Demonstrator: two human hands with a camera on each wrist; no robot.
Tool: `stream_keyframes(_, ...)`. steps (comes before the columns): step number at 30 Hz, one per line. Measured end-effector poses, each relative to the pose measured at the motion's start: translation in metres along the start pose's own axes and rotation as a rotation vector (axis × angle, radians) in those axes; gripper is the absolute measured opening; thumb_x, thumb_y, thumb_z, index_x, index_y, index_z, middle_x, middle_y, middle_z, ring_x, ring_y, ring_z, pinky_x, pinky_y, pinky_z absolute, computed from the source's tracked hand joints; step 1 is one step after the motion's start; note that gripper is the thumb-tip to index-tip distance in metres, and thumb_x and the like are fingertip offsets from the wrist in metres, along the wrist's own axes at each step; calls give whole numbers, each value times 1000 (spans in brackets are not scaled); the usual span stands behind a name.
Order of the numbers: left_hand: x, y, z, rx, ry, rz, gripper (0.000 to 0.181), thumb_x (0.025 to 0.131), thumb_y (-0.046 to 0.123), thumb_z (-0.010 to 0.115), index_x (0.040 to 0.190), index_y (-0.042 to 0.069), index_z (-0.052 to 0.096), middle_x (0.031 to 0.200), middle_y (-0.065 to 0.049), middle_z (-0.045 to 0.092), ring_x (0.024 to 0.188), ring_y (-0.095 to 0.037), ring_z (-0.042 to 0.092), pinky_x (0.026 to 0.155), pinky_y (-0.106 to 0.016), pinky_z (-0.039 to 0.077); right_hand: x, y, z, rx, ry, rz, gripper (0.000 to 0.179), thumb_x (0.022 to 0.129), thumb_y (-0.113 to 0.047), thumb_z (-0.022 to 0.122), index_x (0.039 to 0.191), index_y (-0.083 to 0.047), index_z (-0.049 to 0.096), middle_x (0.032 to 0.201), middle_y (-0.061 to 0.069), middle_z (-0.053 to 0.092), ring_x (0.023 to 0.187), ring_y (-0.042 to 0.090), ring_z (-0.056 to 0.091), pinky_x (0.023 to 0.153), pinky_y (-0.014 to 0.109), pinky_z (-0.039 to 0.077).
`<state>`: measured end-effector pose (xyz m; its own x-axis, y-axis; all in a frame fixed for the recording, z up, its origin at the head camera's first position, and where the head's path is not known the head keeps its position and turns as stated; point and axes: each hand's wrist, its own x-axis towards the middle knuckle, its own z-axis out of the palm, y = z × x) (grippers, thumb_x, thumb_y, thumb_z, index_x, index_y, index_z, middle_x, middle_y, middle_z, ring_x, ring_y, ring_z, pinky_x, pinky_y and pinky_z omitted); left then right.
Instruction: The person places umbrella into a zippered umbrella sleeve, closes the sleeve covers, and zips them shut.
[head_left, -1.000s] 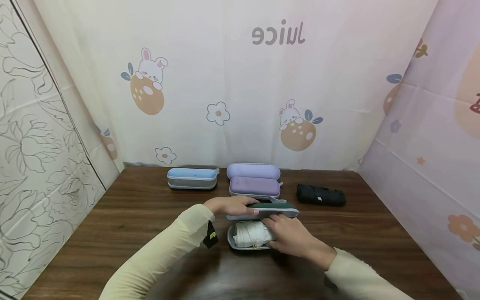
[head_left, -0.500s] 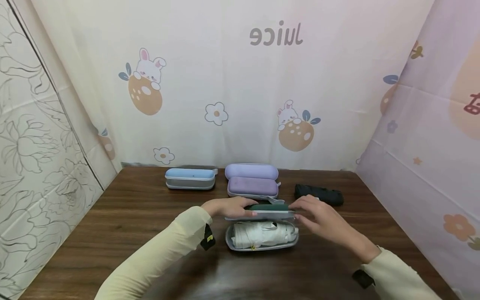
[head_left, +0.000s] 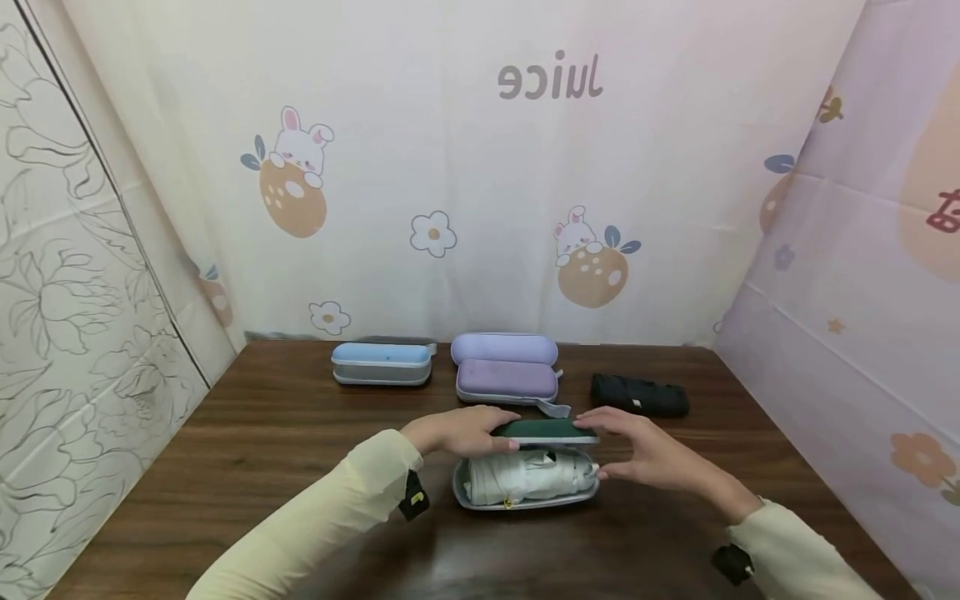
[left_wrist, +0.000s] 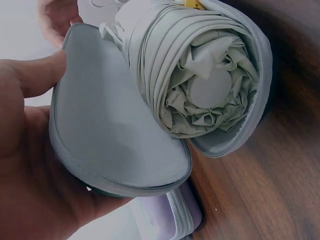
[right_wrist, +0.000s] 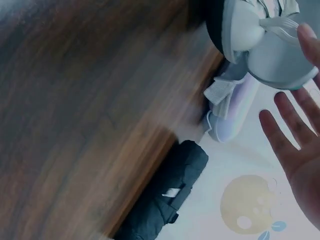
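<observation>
A green hard zip case (head_left: 546, 429) with grey lining lies in the middle of the table, its lid tilted partly down over the base. Inside the base is a rolled, pale grey-green folding umbrella (head_left: 525, 478); the left wrist view shows its round end and pleats. My left hand (head_left: 459, 431) grips the left end of the lid, thumb at the rim and fingers behind the green outside. At the lid's right end is my right hand (head_left: 651, 448), fingers spread and nearly straight, fingertips on the lid. Its thumb is by the umbrella's strap end (right_wrist: 280, 24).
Behind the green case stand a purple case (head_left: 507, 377) and a lavender case (head_left: 504, 347). A blue and grey case (head_left: 381, 364) is at back left. A rolled black umbrella (head_left: 640, 395) lies at back right. A printed curtain (head_left: 450, 167) hangs behind the table.
My right hand has withdrawn from the umbrella and moved to the lid's right end. The lid has tilted forward and lower over the base, with my left hand still on it.
</observation>
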<state>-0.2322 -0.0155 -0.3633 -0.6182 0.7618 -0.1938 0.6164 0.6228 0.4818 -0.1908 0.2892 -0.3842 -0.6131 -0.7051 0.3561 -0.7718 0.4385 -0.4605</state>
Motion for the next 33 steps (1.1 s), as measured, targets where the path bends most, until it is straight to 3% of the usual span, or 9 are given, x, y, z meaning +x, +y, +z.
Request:
stream_keyframes(5, -3, 3, 4, 60, 35, -10, 58, 99, 43, 47, 147, 11, 38, 142, -5, 45, 131, -17, 39, 105, -35, 33, 5, 3, 9, -34, 74, -18, 62, 68, -2, 84, 125, -8, 60, 120, 3, 57, 107, 15, 56, 83, 29, 50)
stream_keyframes(9, -8, 7, 11, 124, 76, 2, 61, 96, 47, 51, 145, 13, 41, 137, -3, 49, 124, -16, 44, 99, -38, 39, 6, 2, 14, -84, 78, 10, 58, 68, 0, 83, 121, -12, 62, 115, -2, 56, 101, 13, 56, 77, 35, 51)
stream_keyframes(14, -15, 14, 20, 180, 123, 6, 64, 92, 50, 56, 144, 15, 42, 135, -2, 49, 119, -17, 46, 92, -37, 43, 5, 0, 17, -142, 79, 0, 56, 68, 5, 79, 119, -12, 63, 114, -2, 56, 96, 12, 56, 70, 30, 51)
stream_keyframes(20, -19, 21, 34, 381, 159, -3, 88, 80, 57, 68, 147, 12, 35, 136, -4, 46, 118, -19, 44, 88, -35, 45, 4, 0, 18, -191, 72, -28, 55, 68, 4, 77, 118, -12, 63, 113, -4, 55, 90, 7, 53, 64, 21, 47)
stream_keyframes(25, -20, 26, 48, 564, 207, 7, 94, 76, 55, 74, 147, 9, 33, 135, -6, 46, 118, -21, 45, 85, -35, 47, 5, 2, 20, -346, 77, -133, 57, 61, -4, 83, 115, -12, 64, 109, -4, 56, 90, 8, 56, 69, 24, 50)
stream_keyframes(29, -22, 25, 58, 677, 241, 16, 91, 81, 55, 69, 148, 8, 31, 135, -7, 46, 117, -22, 45, 84, -36, 47, 5, 5, 22, -443, 95, -257, 62, 57, -6, 84, 115, -9, 64, 108, 1, 58, 90, 12, 58, 70, 29, 51)
stream_keyframes(33, -24, 24, 67, 803, 289, 53, 85, 85, 54, 65, 147, 6, 32, 134, -8, 47, 115, -22, 47, 83, -37, 48, 2, 8, 23, -495, 81, -326, 67, 55, -10, 86, 118, -8, 63, 111, 4, 59, 93, 16, 60, 71, 33, 52)
